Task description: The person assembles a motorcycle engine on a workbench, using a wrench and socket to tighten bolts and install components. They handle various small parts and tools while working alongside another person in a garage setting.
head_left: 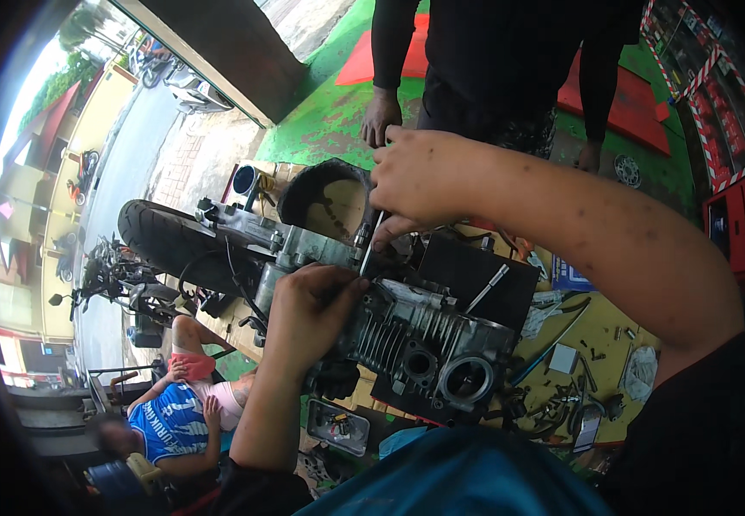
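A motorcycle engine (415,335) with finned cylinder and a round open port lies on the bench before me. My right hand (415,181) is closed around the top of a slim metal-shafted tool (373,245), which stands steeply over the engine; its handle is hidden in my fist. Low on the engine's left side, my left hand (312,310) has its thumb and fingertips pinched together at the tool's lower end. What the tool tip meets is covered by those fingers. A black round basin (304,199) sits just beyond, with brownish liquid or residue inside.
Loose bolts and parts litter the yellow bench top (532,348) at right, near a silver socket extension (487,289). A metal tray (338,427) holds small parts. A tyre (179,245) is at left. One person (510,69) stands opposite; another (179,413) sits at lower left.
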The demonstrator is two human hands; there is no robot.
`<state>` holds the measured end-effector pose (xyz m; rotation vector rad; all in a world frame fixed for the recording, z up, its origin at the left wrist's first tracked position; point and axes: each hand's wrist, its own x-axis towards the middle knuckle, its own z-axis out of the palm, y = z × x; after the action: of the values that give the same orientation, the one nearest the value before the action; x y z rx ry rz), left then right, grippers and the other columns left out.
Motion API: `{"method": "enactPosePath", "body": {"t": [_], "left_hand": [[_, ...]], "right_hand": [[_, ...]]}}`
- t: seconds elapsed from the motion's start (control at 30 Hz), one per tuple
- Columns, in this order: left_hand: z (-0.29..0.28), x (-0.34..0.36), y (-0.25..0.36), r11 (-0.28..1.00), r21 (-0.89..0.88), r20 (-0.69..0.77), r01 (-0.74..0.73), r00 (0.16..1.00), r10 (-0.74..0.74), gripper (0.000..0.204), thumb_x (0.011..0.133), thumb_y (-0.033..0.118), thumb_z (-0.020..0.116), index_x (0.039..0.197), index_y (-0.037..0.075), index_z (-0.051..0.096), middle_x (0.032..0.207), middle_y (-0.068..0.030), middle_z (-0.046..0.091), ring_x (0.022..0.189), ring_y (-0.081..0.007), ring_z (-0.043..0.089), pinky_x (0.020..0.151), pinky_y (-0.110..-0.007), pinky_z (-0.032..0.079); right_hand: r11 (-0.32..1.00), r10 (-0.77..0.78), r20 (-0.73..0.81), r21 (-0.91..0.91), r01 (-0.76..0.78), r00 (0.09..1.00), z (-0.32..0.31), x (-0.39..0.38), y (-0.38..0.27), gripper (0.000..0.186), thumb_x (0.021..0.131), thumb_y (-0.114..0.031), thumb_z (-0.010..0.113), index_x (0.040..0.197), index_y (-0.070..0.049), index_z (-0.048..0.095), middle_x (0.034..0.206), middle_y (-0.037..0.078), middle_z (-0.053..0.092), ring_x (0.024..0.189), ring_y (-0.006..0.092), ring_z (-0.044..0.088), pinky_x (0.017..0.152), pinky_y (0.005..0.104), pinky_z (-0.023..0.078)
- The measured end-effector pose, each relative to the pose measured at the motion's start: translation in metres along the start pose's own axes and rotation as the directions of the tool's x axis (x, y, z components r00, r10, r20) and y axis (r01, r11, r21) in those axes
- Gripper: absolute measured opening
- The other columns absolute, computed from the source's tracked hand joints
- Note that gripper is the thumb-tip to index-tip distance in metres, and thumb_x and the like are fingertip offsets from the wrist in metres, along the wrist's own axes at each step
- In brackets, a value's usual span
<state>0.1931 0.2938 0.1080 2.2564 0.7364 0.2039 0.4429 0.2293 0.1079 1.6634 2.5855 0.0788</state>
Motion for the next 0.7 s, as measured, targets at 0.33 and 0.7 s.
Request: {"method": "enactPosePath", "body": {"t": [0.33, 0.7], "left_hand": [[0.002, -0.003, -0.005, 1.0, -0.008, 0.012, -0.023, 1.0, 0.023, 0.019, 0.091, 0.014, 0.076, 0.102, -0.001, 0.078, 0.088, -0.0172, 0.073, 0.08, -0.0286, 0.072, 0.074, -0.037, 0.054], [0.002, -0.003, -0.009, 0.997, -0.036, 0.021, -0.067, 0.997, 0.068, 0.02, 0.093, 0.017, 0.074, 0.106, 0.002, 0.078, 0.089, -0.0196, 0.075, 0.084, -0.0334, 0.075, 0.078, -0.04, 0.056]], "right_hand": [[0.945, 0.288, 0.034, 0.149, -0.289, 0.957, -0.005, -0.027, -0.035, 0.053, 0.1, -0.056, 0.057, 0.079, -0.011, 0.076, 0.074, 0.011, 0.072, 0.079, 0.0333, 0.074, 0.077, 0.0451, 0.054], [0.767, 0.636, -0.05, 0.15, -0.623, 0.77, -0.013, -0.047, -0.111, 0.053, 0.1, -0.053, 0.059, 0.076, -0.01, 0.078, 0.066, 0.01, 0.071, 0.063, 0.029, 0.073, 0.063, 0.0421, 0.056]]}}
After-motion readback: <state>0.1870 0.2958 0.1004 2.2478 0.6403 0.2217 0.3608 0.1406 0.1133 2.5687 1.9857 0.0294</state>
